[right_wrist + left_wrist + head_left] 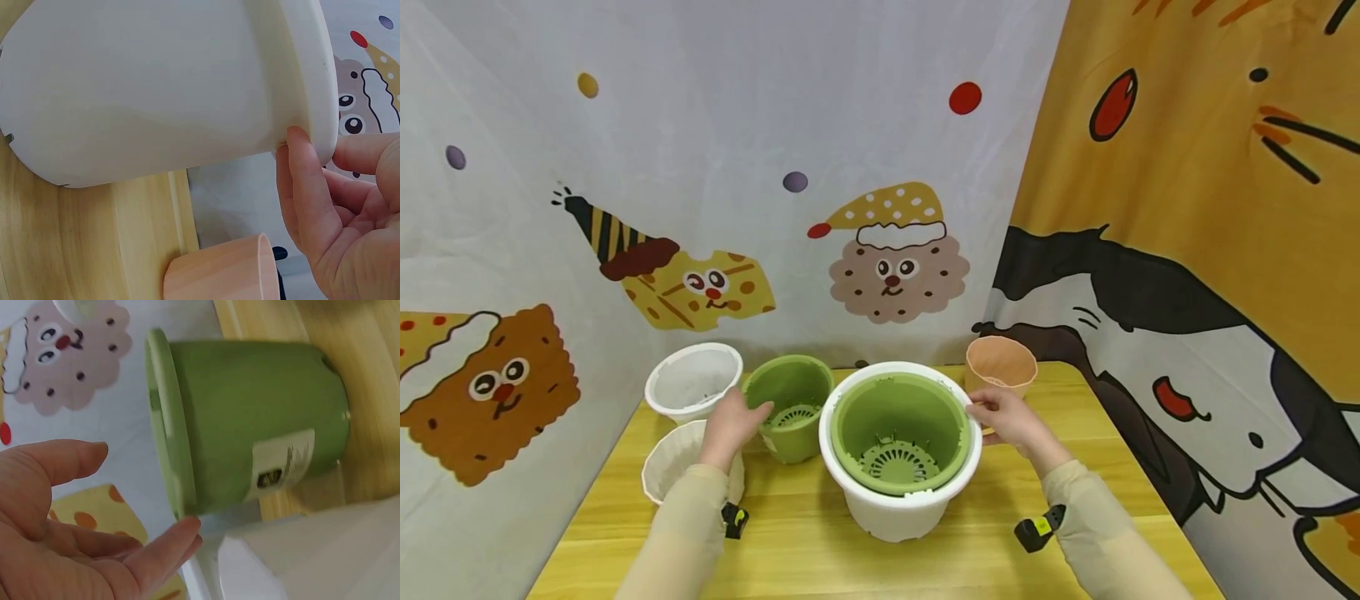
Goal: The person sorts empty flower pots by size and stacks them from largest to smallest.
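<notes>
A large white flowerpot (895, 517) stands in the middle with a green flowerpot (898, 408) nested inside it. My right hand (1011, 421) pinches the white pot's rim on the right side; in the right wrist view the thumb lies on the outer edge and the fingertips (297, 134) sit under the lip. A second green flowerpot (250, 412), labelled on its side, stands to the left. Beside its rim is my left hand (730, 423), thumb and fingers spread apart, with fingertips (187, 528) right at the rim's lower edge in the left wrist view.
A round white pot (688, 408) and a cream faceted pot (658, 458) stand at the left of the wooden table (775, 558). An orange pot (1000, 367) is at the back right. A printed cloth (737, 167) hangs behind and along both sides.
</notes>
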{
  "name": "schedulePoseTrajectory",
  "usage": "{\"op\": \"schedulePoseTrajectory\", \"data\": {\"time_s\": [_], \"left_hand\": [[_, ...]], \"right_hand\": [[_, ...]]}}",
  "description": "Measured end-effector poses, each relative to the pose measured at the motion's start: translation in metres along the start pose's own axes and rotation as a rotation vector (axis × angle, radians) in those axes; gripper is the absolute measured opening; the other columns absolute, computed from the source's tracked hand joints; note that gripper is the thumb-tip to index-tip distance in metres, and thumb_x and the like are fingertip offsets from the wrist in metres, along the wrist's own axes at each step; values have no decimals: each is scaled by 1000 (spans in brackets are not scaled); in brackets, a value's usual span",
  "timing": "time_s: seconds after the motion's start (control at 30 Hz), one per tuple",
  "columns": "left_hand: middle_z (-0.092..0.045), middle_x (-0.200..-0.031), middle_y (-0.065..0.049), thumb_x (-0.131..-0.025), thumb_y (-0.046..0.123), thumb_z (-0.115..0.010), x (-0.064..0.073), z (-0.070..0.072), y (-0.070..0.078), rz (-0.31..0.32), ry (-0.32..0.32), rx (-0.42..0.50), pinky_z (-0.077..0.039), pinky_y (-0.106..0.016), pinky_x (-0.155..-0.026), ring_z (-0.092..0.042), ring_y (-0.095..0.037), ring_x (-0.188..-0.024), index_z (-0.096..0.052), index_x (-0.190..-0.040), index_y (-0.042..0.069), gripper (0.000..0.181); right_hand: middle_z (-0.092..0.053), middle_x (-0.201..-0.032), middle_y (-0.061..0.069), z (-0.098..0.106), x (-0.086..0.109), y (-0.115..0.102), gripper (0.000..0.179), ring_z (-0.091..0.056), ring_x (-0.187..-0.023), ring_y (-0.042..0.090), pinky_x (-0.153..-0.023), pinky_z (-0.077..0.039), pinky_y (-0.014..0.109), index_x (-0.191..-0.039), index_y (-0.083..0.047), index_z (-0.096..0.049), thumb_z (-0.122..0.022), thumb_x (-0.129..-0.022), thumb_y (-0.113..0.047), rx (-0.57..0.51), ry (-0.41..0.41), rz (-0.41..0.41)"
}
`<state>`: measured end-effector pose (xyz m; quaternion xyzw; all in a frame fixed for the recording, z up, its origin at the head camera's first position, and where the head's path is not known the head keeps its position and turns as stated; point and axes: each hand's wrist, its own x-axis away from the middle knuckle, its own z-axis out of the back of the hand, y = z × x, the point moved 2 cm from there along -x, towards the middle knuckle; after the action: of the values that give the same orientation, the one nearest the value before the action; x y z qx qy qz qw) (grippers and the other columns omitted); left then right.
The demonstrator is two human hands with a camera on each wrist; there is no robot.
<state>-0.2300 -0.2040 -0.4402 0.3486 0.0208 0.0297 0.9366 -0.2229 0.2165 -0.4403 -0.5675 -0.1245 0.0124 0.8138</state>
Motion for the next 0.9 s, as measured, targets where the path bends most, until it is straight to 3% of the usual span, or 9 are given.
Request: {"op": "schedulePoseTrajectory", "data": {"time_s": [0.1, 0.3, 0.57, 0.73, 0.9], "left_hand": [[-58, -107, -40, -92, 24, -63, -6, 3, -7, 12, 7, -24, -47, -61, -90, -56, -55, -100, -52, -113, -22, 52], [-59, -102, -39, -89, 21, -65, -13, 5, -17, 62, -25, 7, -48, -61, -89, -58, -52, -95, -54, -107, -22, 49], [-69, -74, -22, -83, 9, -66, -16, -2, -30, 92, -16, 97, -55, -47, -79, -70, -31, -65, -64, -92, -17, 27], [-69, -69, -19, -83, 6, -65, -16, -6, -35, 133, -8, 173, -58, -34, -70, -71, -27, -62, -65, -96, -19, 28], [-69, -79, -25, -86, 5, -65, -17, -9, -36, 171, 19, 261, -56, -22, -57, -70, -20, -58, -62, -106, -22, 34]], "right_hand": [[-60, -100, 16, -1, 0, 1, 33, -60, -86, 21, -70, -62, 39, -129, 14, -53, -53, -102, -4, 5, 5, -1], [-59, -99, 15, 0, 2, 1, 32, -60, -85, 21, -69, -62, 38, -129, 13, -54, -53, -102, -5, 6, 17, -15], [-60, -100, 15, -1, 2, 0, 33, -62, -84, 20, -69, -62, 39, -129, 13, -54, -53, -102, -6, -2, 11, -6], [-61, -100, 15, -1, 2, 1, 33, -63, -84, 20, -69, -62, 38, -129, 13, -54, -54, -102, -6, 4, 21, -19], [-61, -101, 15, -1, 2, 1, 33, -62, -85, 20, -70, -62, 39, -129, 13, -54, -54, -102, -7, 10, 20, -11]]}}
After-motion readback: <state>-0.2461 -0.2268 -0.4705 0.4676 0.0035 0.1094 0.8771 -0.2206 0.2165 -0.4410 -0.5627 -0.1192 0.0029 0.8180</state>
